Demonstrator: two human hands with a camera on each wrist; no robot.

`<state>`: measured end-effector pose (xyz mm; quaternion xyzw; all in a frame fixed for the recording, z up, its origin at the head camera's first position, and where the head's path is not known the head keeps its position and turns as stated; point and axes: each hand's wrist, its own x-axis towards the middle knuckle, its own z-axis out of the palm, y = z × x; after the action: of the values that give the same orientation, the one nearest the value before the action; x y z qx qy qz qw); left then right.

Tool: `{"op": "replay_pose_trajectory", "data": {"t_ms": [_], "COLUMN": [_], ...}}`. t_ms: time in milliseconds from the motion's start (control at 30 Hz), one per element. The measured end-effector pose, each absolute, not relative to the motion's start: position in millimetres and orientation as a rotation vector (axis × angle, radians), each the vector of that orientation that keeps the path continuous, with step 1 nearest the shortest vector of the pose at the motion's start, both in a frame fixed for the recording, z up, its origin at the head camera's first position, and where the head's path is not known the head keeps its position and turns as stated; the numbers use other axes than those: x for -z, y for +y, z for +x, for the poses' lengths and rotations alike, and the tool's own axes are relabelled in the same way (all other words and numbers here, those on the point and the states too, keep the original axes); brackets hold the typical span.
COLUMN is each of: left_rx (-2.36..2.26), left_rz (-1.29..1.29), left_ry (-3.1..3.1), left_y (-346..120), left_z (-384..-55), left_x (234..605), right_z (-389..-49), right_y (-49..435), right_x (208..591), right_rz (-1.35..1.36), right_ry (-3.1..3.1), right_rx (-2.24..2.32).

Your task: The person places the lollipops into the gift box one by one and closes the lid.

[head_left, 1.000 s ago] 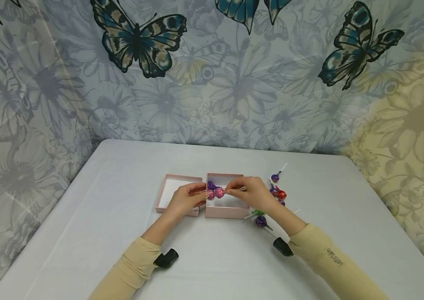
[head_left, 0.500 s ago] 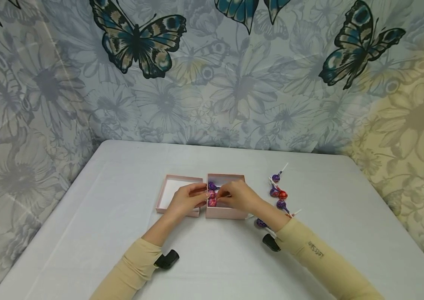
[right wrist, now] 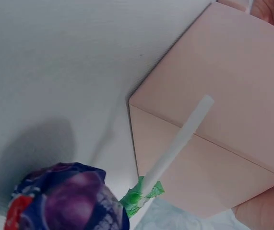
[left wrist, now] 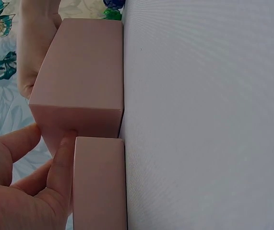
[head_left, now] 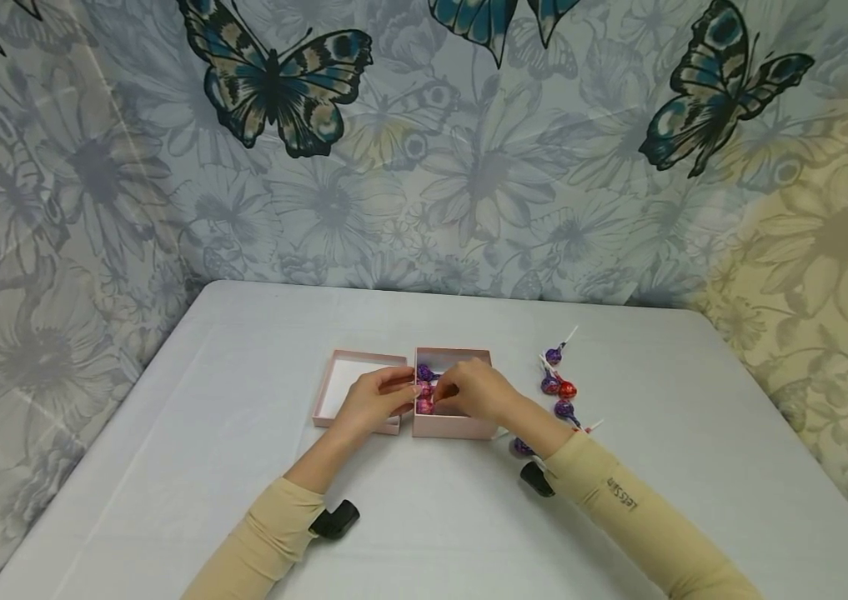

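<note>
Wrist view shows left fingers (left wrist: 61, 165) pinching the box (left wrist: 81, 67); head view leaves right fingers (head_left: 448, 379) (tips hidden) unclear.

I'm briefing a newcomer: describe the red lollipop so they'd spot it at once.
On the white table, find the pink box that the right hand reaches into. In the head view, purple lollipops lie to its right. Among them, the red lollipop stands out by its bright red head.

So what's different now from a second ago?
The right hand moved left over the pink box, and a pink lollipop went left and nearer the person. I can't tell whether the hand let go. The left hand, box and lid stayed put.
</note>
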<state>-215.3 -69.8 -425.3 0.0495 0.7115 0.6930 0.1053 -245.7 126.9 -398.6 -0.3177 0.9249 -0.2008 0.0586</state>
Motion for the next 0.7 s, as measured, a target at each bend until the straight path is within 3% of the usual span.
{"op": "replay_pose_trajectory", "data": {"t_ms": [700], "left_rx": [-2.056], "left_rz": [0.131], "left_ry": [2.073], "left_y": [-69.9], "left_z": [-216.6], "left_x": [426.4], "right_z": [-246.3], "right_y": [126.2], "right_x": [398.7], "right_rz": [-0.942], "right_ry": [2.885], "right_rx": [0.552]}}
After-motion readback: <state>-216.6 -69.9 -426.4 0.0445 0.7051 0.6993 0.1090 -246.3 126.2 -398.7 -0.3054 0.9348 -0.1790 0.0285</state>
